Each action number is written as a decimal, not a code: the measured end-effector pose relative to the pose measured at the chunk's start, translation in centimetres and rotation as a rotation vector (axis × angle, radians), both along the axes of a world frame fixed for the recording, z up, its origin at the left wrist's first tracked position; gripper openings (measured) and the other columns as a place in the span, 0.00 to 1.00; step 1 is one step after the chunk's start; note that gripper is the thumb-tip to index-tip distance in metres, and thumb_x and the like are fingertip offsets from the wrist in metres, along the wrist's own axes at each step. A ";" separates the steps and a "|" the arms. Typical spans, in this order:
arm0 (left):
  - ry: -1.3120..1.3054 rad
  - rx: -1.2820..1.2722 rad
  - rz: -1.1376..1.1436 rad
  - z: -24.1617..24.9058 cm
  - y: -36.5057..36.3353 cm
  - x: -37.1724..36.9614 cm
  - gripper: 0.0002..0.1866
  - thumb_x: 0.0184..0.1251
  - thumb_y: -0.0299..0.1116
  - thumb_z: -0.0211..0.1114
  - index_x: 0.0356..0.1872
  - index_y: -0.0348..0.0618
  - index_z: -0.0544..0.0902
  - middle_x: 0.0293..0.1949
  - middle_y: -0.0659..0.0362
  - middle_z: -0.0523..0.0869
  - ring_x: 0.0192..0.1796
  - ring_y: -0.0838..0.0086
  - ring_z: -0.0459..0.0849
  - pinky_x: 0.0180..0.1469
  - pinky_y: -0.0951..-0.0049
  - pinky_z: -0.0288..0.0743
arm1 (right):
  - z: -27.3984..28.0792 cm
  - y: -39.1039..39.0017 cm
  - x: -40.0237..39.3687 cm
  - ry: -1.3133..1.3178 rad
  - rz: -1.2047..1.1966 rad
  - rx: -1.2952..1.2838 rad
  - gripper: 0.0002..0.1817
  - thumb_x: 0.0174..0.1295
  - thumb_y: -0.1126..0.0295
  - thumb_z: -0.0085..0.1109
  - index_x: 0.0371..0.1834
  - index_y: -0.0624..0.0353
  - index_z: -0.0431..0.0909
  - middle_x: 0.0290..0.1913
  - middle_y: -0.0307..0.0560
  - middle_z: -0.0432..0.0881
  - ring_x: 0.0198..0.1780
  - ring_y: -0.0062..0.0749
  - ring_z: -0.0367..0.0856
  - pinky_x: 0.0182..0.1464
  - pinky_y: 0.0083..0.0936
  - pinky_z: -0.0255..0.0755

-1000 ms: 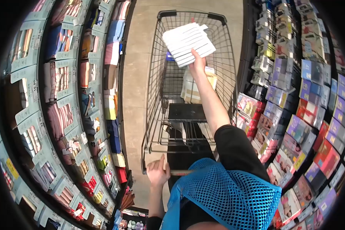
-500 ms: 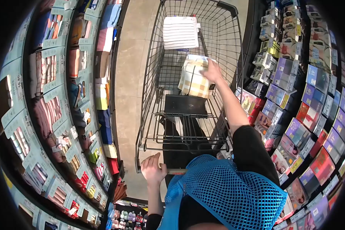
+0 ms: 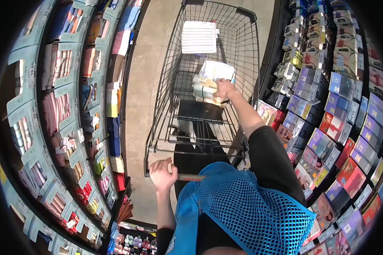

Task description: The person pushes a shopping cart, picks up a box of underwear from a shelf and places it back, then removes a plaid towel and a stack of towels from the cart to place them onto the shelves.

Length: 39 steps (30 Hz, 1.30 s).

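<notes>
My left hand is wrapped around the left end of the handle of a shopping cart. Inside the cart, my right hand grips the right side of a folded beige-and-white checked towel with a dark band around it. The towel is tipped up toward me, and its underside is hidden. Just beyond it lies a white package, partly covered. Closer to me sits a flat black box. A striped white folded cloth rests toward the cart's far end.
The wire cart stands in a narrow aisle. Shelves of folded towels line the left side, and boxed packages hang or stand on the right. A blue mesh garment covers my front. Tiled floor shows left of the cart.
My right hand has closed on the checked towel and tilted it toward me, baring more of the white package. The cart appears slightly farther left in view. My left hand stays on the handle.
</notes>
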<state>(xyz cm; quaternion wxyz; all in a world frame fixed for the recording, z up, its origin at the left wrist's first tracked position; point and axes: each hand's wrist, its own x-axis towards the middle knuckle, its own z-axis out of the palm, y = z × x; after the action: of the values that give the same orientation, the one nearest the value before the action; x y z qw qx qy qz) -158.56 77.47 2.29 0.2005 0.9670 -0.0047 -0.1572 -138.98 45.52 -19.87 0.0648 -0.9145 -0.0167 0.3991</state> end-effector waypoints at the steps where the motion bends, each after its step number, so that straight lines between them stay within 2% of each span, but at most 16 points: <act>1: -0.038 -0.022 0.005 -0.3 0.1 0.0 0.09 0.46 0.32 0.58 0.29 0.43 0.83 0.28 0.58 0.84 0.35 0.66 0.82 0.47 0.66 0.69 | -0.9 0.1 -1.1 0.040 0.012 0.126 0.40 0.44 0.57 0.61 0.62 0.59 0.60 0.50 0.59 0.76 0.54 0.47 0.73 0.58 0.39 0.66; 6: -0.123 0.032 0.014 -0.7 -0.4 0.6 0.10 0.48 0.33 0.59 0.30 0.44 0.83 0.21 0.57 0.83 0.32 0.65 0.82 0.44 0.66 0.70 | 5.0 0.7 -0.9 0.036 0.104 0.228 0.32 0.46 0.63 0.59 0.57 0.60 0.64 0.43 0.63 0.78 0.47 0.53 0.77 0.51 0.41 0.71; 10: 0.000 -0.162 0.159 0.9 -0.1 2.3 0.12 0.49 0.34 0.60 0.33 0.41 0.84 0.27 0.55 0.84 0.33 0.64 0.82 0.43 0.67 0.71 | 14.0 -0.8 -0.6 -0.193 -0.355 0.658 0.29 0.46 0.66 0.60 0.54 0.63 0.68 0.44 0.57 0.79 0.47 0.41 0.79 0.51 0.30 0.71; 11: -0.200 -0.572 0.340 -1.5 0.6 1.4 0.13 0.52 0.35 0.58 0.33 0.38 0.84 0.32 0.54 0.85 0.40 0.66 0.82 0.46 0.69 0.71 | 17.2 -0.4 -0.8 -0.066 -0.562 0.976 0.27 0.46 0.70 0.60 0.53 0.67 0.69 0.45 0.52 0.80 0.45 0.34 0.80 0.49 0.26 0.72; 12: -0.076 -1.099 0.718 -2.0 1.1 1.6 0.18 0.57 0.38 0.54 0.44 0.37 0.80 0.41 0.52 0.83 0.47 0.66 0.79 0.50 0.67 0.70 | 20.1 0.0 -1.2 -0.084 -0.534 0.984 0.27 0.46 0.70 0.60 0.53 0.67 0.69 0.45 0.52 0.80 0.45 0.34 0.80 0.49 0.26 0.72; 14: -0.098 -1.705 1.068 0.7 0.5 2.4 0.24 0.62 0.42 0.50 0.56 0.39 0.71 0.51 0.50 0.78 0.52 0.63 0.76 0.54 0.63 0.68 | 24.4 0.8 -2.7 0.013 -0.873 1.338 0.30 0.46 0.70 0.59 0.54 0.70 0.66 0.46 0.51 0.78 0.48 0.31 0.77 0.49 0.25 0.73; 18: -0.092 -2.012 1.040 4.3 1.6 1.1 0.29 0.64 0.45 0.48 0.62 0.40 0.62 0.59 0.48 0.71 0.55 0.61 0.74 0.55 0.59 0.66 | 29.8 4.3 -6.8 0.199 -0.863 1.701 0.24 0.49 0.69 0.53 0.48 0.76 0.72 0.43 0.57 0.81 0.40 0.38 0.83 0.46 0.28 0.76; 20: 0.277 -2.277 0.948 6.8 3.0 -1.1 0.31 0.66 0.51 0.45 0.63 0.40 0.63 0.62 0.49 0.68 0.60 0.59 0.70 0.60 0.56 0.62 | 31.5 7.7 -9.5 0.338 -0.855 1.874 0.22 0.50 0.69 0.52 0.45 0.76 0.73 0.42 0.58 0.81 0.38 0.39 0.83 0.46 0.29 0.77; 22: 0.255 -2.350 0.886 11.4 4.1 -4.6 0.31 0.66 0.53 0.44 0.63 0.41 0.63 0.62 0.50 0.69 0.61 0.58 0.69 0.62 0.55 0.60 | 32.2 11.6 -13.2 0.320 -0.894 1.926 0.23 0.49 0.68 0.51 0.46 0.76 0.74 0.41 0.57 0.82 0.40 0.40 0.83 0.46 0.31 0.77; 24: 0.203 -2.534 0.694 12.7 6.2 -9.3 0.34 0.67 0.59 0.41 0.63 0.42 0.65 0.61 0.53 0.70 0.62 0.59 0.68 0.65 0.53 0.56 | 29.7 13.7 -16.0 0.748 -0.760 1.859 0.26 0.49 0.67 0.53 0.51 0.73 0.70 0.47 0.57 0.79 0.46 0.42 0.80 0.50 0.32 0.75; 25: 0.176 -2.508 0.840 12.4 7.7 -12.1 0.33 0.67 0.59 0.41 0.62 0.43 0.66 0.59 0.53 0.72 0.61 0.59 0.70 0.64 0.53 0.58 | 30.6 16.8 -18.7 0.633 -0.880 1.722 0.25 0.49 0.68 0.52 0.51 0.73 0.71 0.47 0.57 0.79 0.45 0.41 0.80 0.48 0.32 0.76; 26: 0.101 -2.572 0.703 11.0 9.6 -14.8 0.30 0.68 0.56 0.43 0.61 0.44 0.67 0.57 0.54 0.75 0.60 0.60 0.71 0.63 0.55 0.61 | 32.0 19.9 -21.3 0.512 -0.963 1.583 0.24 0.50 0.69 0.52 0.50 0.72 0.71 0.47 0.57 0.79 0.45 0.41 0.81 0.46 0.32 0.77; 28: -0.104 -2.247 1.120 10.4 12.5 -19.9 0.27 0.68 0.49 0.48 0.59 0.40 0.68 0.55 0.53 0.76 0.57 0.61 0.74 0.60 0.59 0.67 | 33.7 25.3 -25.4 0.536 -0.706 1.433 0.21 0.52 0.69 0.52 0.48 0.71 0.73 0.44 0.56 0.80 0.42 0.38 0.81 0.44 0.32 0.78; 30: -0.142 -2.217 1.110 10.9 15.1 -25.6 0.25 0.67 0.45 0.51 0.58 0.37 0.68 0.54 0.51 0.77 0.55 0.62 0.76 0.58 0.61 0.70 | 27.1 26.9 -26.9 0.594 -0.615 1.223 0.21 0.55 0.68 0.52 0.51 0.70 0.71 0.43 0.53 0.80 0.40 0.36 0.81 0.43 0.31 0.78; 37: -0.671 -2.082 1.212 12.2 20.5 -39.9 0.22 0.62 0.30 0.56 0.55 0.30 0.69 0.50 0.48 0.78 0.50 0.63 0.80 0.52 0.66 0.76 | 30.4 40.8 -33.7 0.928 -0.255 1.218 0.26 0.56 0.64 0.52 0.55 0.69 0.67 0.48 0.54 0.78 0.47 0.40 0.79 0.52 0.34 0.74; 39: -0.749 -2.050 1.192 12.0 22.1 -42.4 0.22 0.62 0.30 0.57 0.56 0.31 0.69 0.50 0.49 0.78 0.50 0.64 0.80 0.53 0.66 0.75 | 30.1 44.4 -33.7 1.334 -0.113 1.216 0.28 0.55 0.65 0.52 0.58 0.70 0.65 0.50 0.55 0.77 0.50 0.40 0.78 0.53 0.34 0.73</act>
<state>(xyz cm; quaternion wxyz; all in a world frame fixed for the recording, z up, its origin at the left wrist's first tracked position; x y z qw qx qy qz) -200.98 99.60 14.32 0.8893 0.2012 0.2577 0.3198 -172.69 89.96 10.26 0.5525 -0.3006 -0.1387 0.7650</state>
